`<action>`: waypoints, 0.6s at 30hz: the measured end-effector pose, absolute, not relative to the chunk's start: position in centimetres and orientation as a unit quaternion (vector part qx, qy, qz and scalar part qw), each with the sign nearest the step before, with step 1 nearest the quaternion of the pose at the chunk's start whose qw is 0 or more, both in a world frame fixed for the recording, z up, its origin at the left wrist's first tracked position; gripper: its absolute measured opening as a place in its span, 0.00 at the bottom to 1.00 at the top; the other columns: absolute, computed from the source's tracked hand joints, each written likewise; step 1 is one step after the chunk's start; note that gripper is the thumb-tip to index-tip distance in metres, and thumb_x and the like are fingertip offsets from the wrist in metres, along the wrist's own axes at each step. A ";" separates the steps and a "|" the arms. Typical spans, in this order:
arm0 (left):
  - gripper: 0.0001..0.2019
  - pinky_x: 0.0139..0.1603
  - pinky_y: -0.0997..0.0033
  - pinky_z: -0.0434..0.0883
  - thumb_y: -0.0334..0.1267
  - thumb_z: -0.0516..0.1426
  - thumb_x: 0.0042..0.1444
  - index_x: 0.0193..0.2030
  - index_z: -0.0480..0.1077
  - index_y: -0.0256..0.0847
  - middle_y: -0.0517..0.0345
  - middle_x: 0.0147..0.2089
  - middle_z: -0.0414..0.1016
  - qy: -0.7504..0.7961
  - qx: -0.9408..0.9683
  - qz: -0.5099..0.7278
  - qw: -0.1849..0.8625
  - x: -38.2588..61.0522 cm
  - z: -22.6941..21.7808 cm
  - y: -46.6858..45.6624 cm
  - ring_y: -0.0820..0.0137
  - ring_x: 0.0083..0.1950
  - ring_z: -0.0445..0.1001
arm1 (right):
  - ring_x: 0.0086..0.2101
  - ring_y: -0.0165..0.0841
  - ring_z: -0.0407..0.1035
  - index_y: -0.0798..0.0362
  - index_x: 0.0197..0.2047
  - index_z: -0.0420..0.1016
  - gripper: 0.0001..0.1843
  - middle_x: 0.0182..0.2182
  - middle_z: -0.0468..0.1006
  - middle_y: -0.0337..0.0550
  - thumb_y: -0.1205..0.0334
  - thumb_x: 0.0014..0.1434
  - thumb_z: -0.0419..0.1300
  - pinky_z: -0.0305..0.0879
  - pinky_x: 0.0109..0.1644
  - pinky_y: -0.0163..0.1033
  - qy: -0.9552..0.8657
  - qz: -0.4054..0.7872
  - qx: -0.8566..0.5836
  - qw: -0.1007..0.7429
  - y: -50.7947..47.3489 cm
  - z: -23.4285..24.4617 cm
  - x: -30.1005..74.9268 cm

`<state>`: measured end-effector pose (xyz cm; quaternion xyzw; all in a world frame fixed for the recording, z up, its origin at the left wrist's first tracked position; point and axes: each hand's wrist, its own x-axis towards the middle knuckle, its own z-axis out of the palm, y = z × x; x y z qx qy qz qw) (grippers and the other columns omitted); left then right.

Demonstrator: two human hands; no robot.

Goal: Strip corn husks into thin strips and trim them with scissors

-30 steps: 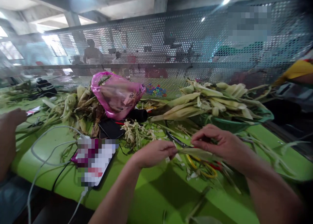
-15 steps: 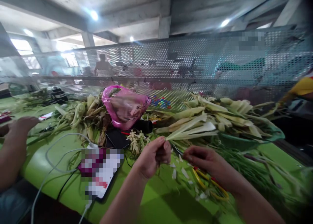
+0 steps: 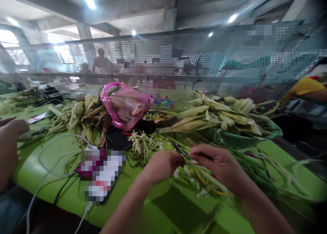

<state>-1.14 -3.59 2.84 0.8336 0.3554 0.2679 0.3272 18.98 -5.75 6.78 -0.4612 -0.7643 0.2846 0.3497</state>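
My left hand (image 3: 166,164) is closed, its fingertips pinching pale green corn husk strips (image 3: 204,189). The strips trail right and toward me, beneath my right hand (image 3: 212,159), and look blurred. My right hand is closed around scissors; their dark blades (image 3: 181,150) point up and left past the fingers. Yellow and red handles (image 3: 201,177) show below that hand, partly covered by the strips. Both hands are close together over the green table (image 3: 168,206). Small pale husk scraps lie under them.
Corn husks (image 3: 224,114) heap over a green basket (image 3: 270,133) at right. A pink plastic bag (image 3: 125,106) and more husks (image 3: 87,114) stand behind. A phone (image 3: 107,176) and power bank with cables lie left. Other people's arms show at the far left and right. A perforated screen (image 3: 153,63) runs behind.
The husk strips in my left hand have swung from pointing away to trailing toward me. My left hand has turned over and moved right, closer to the right hand. The view has shifted slightly.
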 end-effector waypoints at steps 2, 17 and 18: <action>0.10 0.43 0.72 0.64 0.36 0.52 0.59 0.35 0.75 0.41 0.56 0.37 0.76 0.239 0.824 0.229 0.459 -1.1 3.3 -4.1 0.70 0.39 0.71 | 0.34 0.36 0.69 0.50 0.32 0.77 0.14 0.31 0.78 0.42 0.48 0.58 0.62 0.66 0.40 0.38 -0.737 0.287 -0.481 0.380 -5.2 7.0 20.1; 0.10 0.35 0.73 0.56 0.38 0.50 0.60 0.29 0.64 0.39 0.63 0.28 0.63 0.468 0.627 0.492 0.381 -0.7 1.2 -1.7 0.73 0.32 0.60 | 0.39 0.39 0.70 0.50 0.28 0.73 0.13 0.38 0.75 0.47 0.55 0.62 0.57 0.65 0.41 0.40 -0.807 0.208 -0.419 0.360 -5.9 5.1 15.0; 0.09 0.35 0.72 0.56 0.36 0.50 0.60 0.29 0.64 0.40 0.62 0.29 0.63 0.470 0.644 0.474 0.373 -0.7 1.2 -1.9 0.72 0.33 0.61 | 0.44 0.41 0.70 0.50 0.28 0.73 0.13 0.42 0.76 0.49 0.55 0.62 0.57 0.66 0.45 0.42 -0.795 0.236 -0.409 0.382 -6.0 5.2 14.9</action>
